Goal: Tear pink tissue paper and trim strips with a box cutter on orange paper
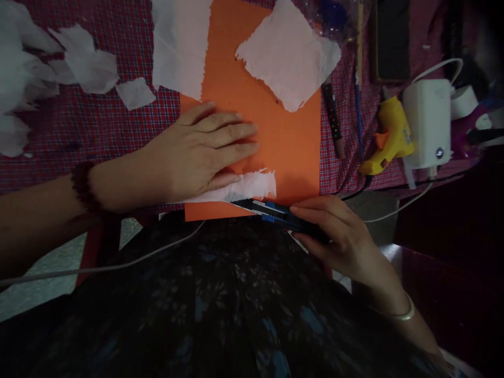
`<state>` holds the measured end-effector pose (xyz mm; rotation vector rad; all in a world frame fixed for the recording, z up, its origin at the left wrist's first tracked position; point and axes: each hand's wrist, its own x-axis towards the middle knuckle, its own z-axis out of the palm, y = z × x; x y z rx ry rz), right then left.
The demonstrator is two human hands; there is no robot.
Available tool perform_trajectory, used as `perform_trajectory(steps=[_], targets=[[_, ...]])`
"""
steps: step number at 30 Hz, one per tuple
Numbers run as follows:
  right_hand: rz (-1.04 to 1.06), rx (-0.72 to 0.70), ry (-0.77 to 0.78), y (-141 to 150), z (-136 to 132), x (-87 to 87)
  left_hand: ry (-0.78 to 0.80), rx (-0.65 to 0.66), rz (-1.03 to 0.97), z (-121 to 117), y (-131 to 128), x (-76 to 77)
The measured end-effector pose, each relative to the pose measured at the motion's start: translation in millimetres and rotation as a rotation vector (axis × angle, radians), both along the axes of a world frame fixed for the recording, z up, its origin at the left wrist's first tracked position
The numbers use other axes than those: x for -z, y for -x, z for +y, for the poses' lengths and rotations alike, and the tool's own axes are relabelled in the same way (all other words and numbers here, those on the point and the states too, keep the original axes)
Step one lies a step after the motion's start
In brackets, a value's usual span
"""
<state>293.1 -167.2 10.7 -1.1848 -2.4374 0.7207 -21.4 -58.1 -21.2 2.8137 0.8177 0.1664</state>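
An orange sheet [287, 142] lies on the checked cloth at the table's near edge. My left hand [197, 149] rests flat on it, fingers stretched out, its lower side over a narrow strip of white tissue paper [255, 185]. In my right hand [342, 233] is a blue and black box cutter [277, 212], its dark blade pointing left against the strip's lower edge. A torn, diamond-shaped piece of white tissue [289, 55] lies on the upper part of the sheet. Another tissue piece [181, 47] overlaps the sheet's upper left edge.
Crumpled tissue scraps [86, 60] spread over the checked cloth [129, 136] at left. To the right are a dark dotted pen [333, 115], a blue paintbrush [358, 115], a yellow glue gun [389, 136], a white power box [427, 123] and a phone [391, 39]. A white cable [137, 258] crosses below.
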Motion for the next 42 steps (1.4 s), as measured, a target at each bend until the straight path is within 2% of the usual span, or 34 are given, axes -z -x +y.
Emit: perform_trajectory(steps=[7,17,22,28,31,36,42], targets=[[-0.012,0.025,-0.02,-7,2,3.7,0.038,0.003,-0.009,1,-2,-0.3],[-0.047,-0.062,-0.038,3,29,-8.4,0.101,-0.008,-0.041,6,0,0.2],[-0.034,-0.095,-0.039,9,35,-6.5,0.205,-0.047,-0.083,10,-1,-1.6],[-0.02,-0.072,-0.027,10,32,-1.8,0.433,-0.096,-0.286,14,12,-19.4],[-0.04,-0.067,-0.026,9,30,-2.2,0.354,-0.057,-0.273,11,19,-20.3],[-0.088,-0.075,0.011,5,29,-2.0,0.19,-0.021,-0.098,4,16,-7.8],[-0.116,-0.08,0.028,2,30,-4.4,0.055,0.029,-0.022,1,14,-1.0]])
